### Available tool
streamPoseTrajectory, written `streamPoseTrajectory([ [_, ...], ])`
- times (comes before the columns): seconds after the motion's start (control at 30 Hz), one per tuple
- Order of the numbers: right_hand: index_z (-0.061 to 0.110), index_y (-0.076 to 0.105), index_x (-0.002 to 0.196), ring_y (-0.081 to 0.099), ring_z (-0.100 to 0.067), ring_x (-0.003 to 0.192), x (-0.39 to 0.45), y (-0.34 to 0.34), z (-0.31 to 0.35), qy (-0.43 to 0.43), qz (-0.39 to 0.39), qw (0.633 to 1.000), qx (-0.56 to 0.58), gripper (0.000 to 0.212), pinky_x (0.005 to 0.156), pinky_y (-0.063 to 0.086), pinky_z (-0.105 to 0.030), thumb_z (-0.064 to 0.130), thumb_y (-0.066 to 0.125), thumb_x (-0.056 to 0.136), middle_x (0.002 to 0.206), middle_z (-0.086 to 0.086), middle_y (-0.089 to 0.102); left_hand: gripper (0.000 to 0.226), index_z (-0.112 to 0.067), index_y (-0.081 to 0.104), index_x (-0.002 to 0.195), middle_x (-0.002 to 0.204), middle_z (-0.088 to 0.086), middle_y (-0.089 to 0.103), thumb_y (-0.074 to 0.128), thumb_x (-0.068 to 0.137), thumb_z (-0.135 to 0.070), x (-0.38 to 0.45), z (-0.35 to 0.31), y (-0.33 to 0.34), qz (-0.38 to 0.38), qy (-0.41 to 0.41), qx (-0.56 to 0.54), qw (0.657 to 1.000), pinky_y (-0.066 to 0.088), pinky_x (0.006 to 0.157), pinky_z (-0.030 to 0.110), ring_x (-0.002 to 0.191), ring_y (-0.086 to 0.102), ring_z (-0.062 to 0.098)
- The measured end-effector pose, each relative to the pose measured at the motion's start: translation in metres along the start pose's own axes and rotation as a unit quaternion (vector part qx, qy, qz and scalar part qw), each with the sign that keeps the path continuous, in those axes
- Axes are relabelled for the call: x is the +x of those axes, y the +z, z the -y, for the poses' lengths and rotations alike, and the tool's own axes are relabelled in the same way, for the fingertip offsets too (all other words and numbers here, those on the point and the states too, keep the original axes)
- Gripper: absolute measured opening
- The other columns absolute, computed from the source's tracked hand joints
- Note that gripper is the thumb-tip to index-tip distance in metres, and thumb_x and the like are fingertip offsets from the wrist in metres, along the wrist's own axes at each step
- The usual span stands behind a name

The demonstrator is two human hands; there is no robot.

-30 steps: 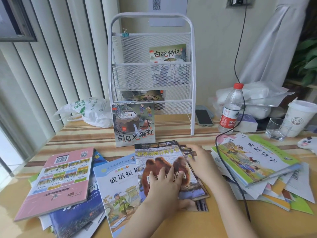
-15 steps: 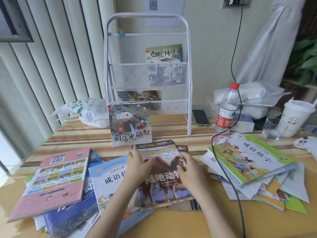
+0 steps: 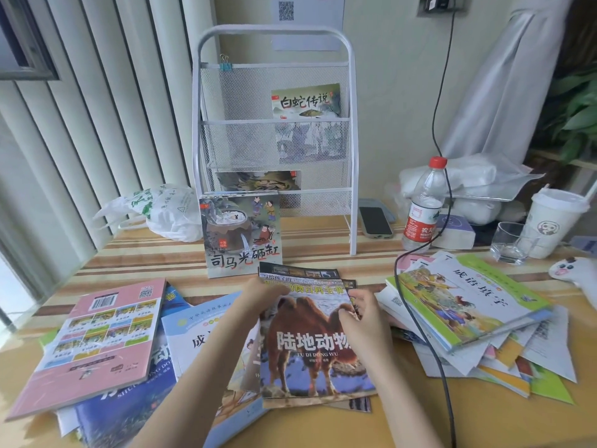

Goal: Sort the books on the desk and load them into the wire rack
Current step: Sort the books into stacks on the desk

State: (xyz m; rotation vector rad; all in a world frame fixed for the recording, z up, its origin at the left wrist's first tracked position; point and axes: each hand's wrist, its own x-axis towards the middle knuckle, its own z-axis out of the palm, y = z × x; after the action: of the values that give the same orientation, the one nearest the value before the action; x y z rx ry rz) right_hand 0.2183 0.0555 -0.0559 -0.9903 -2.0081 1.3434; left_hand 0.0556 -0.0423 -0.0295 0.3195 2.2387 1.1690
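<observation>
- Head view, the hands: the left hand (image 3: pixel 261 294) now grips the upper left edge of the camel book (image 3: pixel 310 344) and the right hand (image 3: pixel 365 321) grips its right edge; the fingers of both are closed around the edges, the thumbs on the cover
- Head view, what has changed: one second ago both hands lay flat on this book, which rested on the heap; half a second ago they had moved to its two sides; now the book stands more square to the person and its near edge seems a little lifted from the books under it
- Head view, the small stack: at least one more thin book with a dark cover (image 3: pixel 298 272) shows behind the camel book, so I think the hands gather a few similar books and even their edges together
- Head view, the rack: the wire rack (image 3: pixel 352 156) stands at the back of the desk (image 3: pixel 484 415), well apart from the hands; it has one book (image 3: pixel 306 101) in the upper pocket, another (image 3: pixel 258 180) in the lower one, and a third book (image 3: pixel 240 234) leans against its front
- Head view, what remains: the pink book (image 3: pixel 97 344) with its pile at the left, and the green-edged book (image 3: pixel 465 299) with its pile at the right, lie unsorted, so the task is at an early stage
- Head view, a risk: a black cable (image 3: pixel 416 318) crosses the right pile and could catch when books are lifted
</observation>
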Motion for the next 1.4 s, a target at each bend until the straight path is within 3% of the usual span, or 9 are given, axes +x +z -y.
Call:
streamPoseTrajectory([
  [0.13, 0.027, 0.051, 0.112, 0.052, -0.004, 0.099, -0.003, 0.004, -0.007, -0.001, -0.03, 0.999, 0.021, 0.032, 0.087, 0.048, -0.044, 0.007, 0.053, 0.088, 0.081, 0.022, 0.049, 0.025, -0.003, 0.057, 0.087, 0.08, 0.014, 0.055, 0.074, 0.077, -0.019, -0.001, -0.003, 0.0, -0.052, 0.046, -0.04, 0.997, 0.039, 0.052, 0.028, 0.058, 0.046, 0.018],
  [0.37, 0.028, 0.048, 0.11, 0.056, -0.006, 0.103, -0.003, 0.007, -0.01, -0.029, -0.052, 0.988, 0.14, 0.032, 0.072, 0.036, -0.009, 0.005, 0.056, 0.089, 0.113, 0.011, 0.055, 0.032, -0.022, 0.048, 0.119, 0.076, -0.009, 0.053, 0.062, 0.091, -0.018, -0.032, -0.009, 0.005, -0.052, 0.262, -0.06, 0.962, 0.041, 0.046, 0.005, 0.057, 0.049, -0.002],
  [0.5, 0.025, 0.042, 0.119, 0.052, -0.003, 0.107, 0.002, -0.004, 0.002, -0.099, -0.089, 0.975, 0.179, 0.034, 0.073, 0.039, -0.007, 0.024, 0.06, 0.09, 0.117, 0.01, 0.051, 0.023, -0.025, 0.058, 0.108, 0.097, 0.015, 0.07, 0.066, 0.087, -0.02, -0.06, -0.021, -0.014, -0.03, 0.327, -0.21, 0.921, 0.055, 0.083, 0.049, 0.084, 0.068, 0.027],
  [0.7, 0.029, 0.049, 0.113, 0.058, -0.016, 0.109, 0.028, -0.023, 0.044, -0.228, -0.078, 0.942, 0.233, 0.023, 0.089, 0.045, -0.025, 0.014, 0.051, 0.095, 0.115, -0.006, 0.061, 0.057, -0.008, 0.043, 0.132, 0.115, 0.005, 0.06, 0.065, 0.084, -0.032, -0.079, -0.046, -0.02, -0.127, 0.413, -0.263, 0.863, 0.05, 0.083, 0.046, 0.093, 0.056, 0.022],
  [0.8, 0.03, 0.05, 0.108, 0.057, -0.016, 0.112, 0.037, -0.026, 0.051, -0.252, -0.069, 0.93, 0.26, 0.026, 0.093, 0.045, -0.027, 0.008, 0.05, 0.095, 0.115, -0.004, 0.063, 0.064, -0.015, 0.041, 0.137, 0.134, -0.001, 0.054, 0.064, 0.083, -0.042, -0.076, -0.053, -0.017, -0.177, 0.423, -0.22, 0.861, 0.039, 0.108, 0.039, 0.124, 0.051, 0.022],
  [1.0, 0.042, 0.056, 0.106, 0.05, 0.02, 0.097, 0.042, -0.032, 0.051, -0.228, -0.052, 0.934, 0.269, 0.02, 0.084, 0.037, -0.006, 0.038, 0.059, 0.086, 0.103, 0.037, 0.058, 0.054, -0.016, 0.054, 0.121, 0.115, -0.016, 0.063, 0.074, 0.074, -0.036, -0.065, -0.054, -0.008, -0.169, 0.435, -0.224, 0.856, 0.041, 0.093, 0.01, 0.113, 0.055, 0.002],
  [1.13, 0.025, 0.031, 0.145, 0.03, 0.0, 0.128, 0.052, -0.029, 0.046, -0.142, 0.0, 0.971, 0.193, 0.087, 0.103, 0.023, -0.024, 0.065, 0.055, 0.07, 0.149, 0.011, 0.033, 0.091, -0.01, 0.038, 0.141, 0.143, 0.006, 0.047, 0.075, 0.068, -0.049, -0.054, -0.052, -0.008, -0.141, 0.382, -0.243, 0.881, 0.032, 0.113, 0.039, 0.134, 0.041, 0.018],
  [1.3, 0.013, 0.042, 0.137, 0.046, -0.018, 0.128, 0.051, -0.017, 0.034, -0.138, 0.019, 0.975, 0.173, 0.08, 0.108, 0.036, -0.038, 0.061, 0.055, 0.074, 0.137, -0.003, 0.051, 0.079, -0.014, 0.057, 0.121, 0.116, 0.005, 0.067, 0.074, 0.058, -0.058, -0.047, -0.026, 0.01, -0.128, 0.326, -0.253, 0.902, 0.049, 0.097, 0.043, 0.113, 0.061, 0.022],
  [1.4, 0.007, 0.055, 0.117, 0.06, -0.01, 0.099, 0.05, -0.015, 0.031, -0.16, -0.013, 0.974, 0.162, 0.06, 0.081, 0.043, -0.007, 0.053, 0.054, 0.078, 0.104, 0.004, 0.066, 0.073, -0.009, 0.061, 0.116, 0.112, 0.008, 0.068, 0.074, 0.062, -0.058, -0.036, -0.01, 0.019, -0.141, 0.311, -0.249, 0.906, 0.053, 0.091, 0.043, 0.109, 0.063, 0.022],
])
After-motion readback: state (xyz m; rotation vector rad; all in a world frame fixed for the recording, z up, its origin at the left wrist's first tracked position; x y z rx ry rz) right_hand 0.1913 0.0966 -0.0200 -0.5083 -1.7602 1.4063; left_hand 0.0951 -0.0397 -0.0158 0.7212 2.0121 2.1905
